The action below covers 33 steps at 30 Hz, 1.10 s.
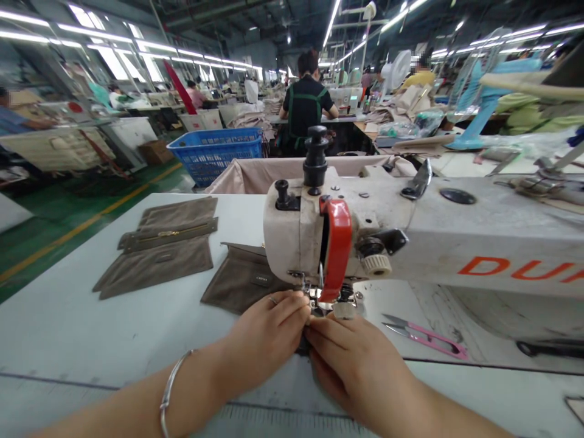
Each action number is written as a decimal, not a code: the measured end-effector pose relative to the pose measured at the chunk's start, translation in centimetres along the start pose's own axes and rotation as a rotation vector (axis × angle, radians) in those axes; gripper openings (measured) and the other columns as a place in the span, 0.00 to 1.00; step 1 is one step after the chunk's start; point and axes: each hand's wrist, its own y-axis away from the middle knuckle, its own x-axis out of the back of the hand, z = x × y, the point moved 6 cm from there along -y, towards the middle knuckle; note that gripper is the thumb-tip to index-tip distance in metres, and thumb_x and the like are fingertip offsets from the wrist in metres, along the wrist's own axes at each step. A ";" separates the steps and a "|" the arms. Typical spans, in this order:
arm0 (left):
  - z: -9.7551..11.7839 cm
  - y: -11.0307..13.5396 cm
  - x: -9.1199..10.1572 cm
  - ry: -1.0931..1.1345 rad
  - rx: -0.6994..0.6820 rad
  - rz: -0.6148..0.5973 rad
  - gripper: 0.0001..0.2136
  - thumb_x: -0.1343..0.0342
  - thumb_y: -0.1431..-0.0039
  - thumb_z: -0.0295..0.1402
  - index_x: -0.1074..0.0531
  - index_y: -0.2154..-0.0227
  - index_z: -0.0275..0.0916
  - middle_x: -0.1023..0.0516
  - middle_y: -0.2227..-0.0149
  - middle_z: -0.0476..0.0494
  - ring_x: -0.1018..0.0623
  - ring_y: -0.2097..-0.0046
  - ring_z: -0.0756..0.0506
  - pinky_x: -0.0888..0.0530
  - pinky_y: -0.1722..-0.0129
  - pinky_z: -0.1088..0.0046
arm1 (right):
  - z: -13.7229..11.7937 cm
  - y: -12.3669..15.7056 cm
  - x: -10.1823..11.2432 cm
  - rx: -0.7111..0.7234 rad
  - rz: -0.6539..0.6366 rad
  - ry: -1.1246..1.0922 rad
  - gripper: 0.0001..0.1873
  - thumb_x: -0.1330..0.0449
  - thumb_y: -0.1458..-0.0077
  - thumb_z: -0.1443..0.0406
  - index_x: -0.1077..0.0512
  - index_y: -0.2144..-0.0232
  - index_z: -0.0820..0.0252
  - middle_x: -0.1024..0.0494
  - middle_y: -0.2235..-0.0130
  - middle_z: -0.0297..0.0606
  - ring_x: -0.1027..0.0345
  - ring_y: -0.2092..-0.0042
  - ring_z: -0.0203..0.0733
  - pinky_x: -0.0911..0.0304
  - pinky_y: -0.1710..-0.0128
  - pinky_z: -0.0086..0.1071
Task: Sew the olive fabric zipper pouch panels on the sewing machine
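A grey-brown fabric pouch with a small label lies at the needle of a white sewing machine, partly behind the machine head. My left hand is closed on the pouch's near end, fingertips right beside the presser foot. My right hand meets it there, its fingers pressed together at the same end. A bit of dark material shows between the two hands; most of what the fingers pinch is hidden. The red guard stands just above the fingertips.
Pink-handled thread snips lie right of my right hand. More grey-brown zippered pieces lie at the left of the table. Behind stand a fabric-lined bin and a blue basket. A person sits farther back.
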 end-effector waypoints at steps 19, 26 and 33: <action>-1.0 0.6 0.1 0.143 0.064 -0.017 0.08 0.52 0.33 0.22 0.28 0.59 0.34 0.22 0.61 0.43 0.24 0.59 0.45 0.25 0.56 0.68 | 0.9 0.7 1.1 -0.083 -0.025 -0.100 0.11 0.48 0.38 0.73 0.27 0.59 0.64 0.24 0.59 0.45 0.32 0.57 0.49 0.30 0.58 0.44; -1.0 0.2 0.6 0.154 0.109 -0.007 0.09 0.55 0.32 0.23 0.29 0.58 0.36 0.22 0.59 0.43 0.24 0.57 0.45 0.26 0.53 0.67 | 1.6 0.9 0.1 -0.123 -0.117 -0.068 0.15 0.48 0.41 0.74 0.28 0.54 0.63 0.27 0.54 0.45 0.35 0.52 0.53 0.32 0.52 0.51; -0.9 0.6 0.0 0.189 0.063 -0.058 0.11 0.57 0.31 0.24 0.29 0.56 0.34 0.21 0.58 0.42 0.23 0.55 0.45 0.24 0.53 0.66 | 1.4 0.6 0.1 -0.091 -0.140 -0.035 0.12 0.47 0.44 0.75 0.29 0.58 0.64 0.26 0.56 0.45 0.35 0.52 0.53 0.33 0.51 0.53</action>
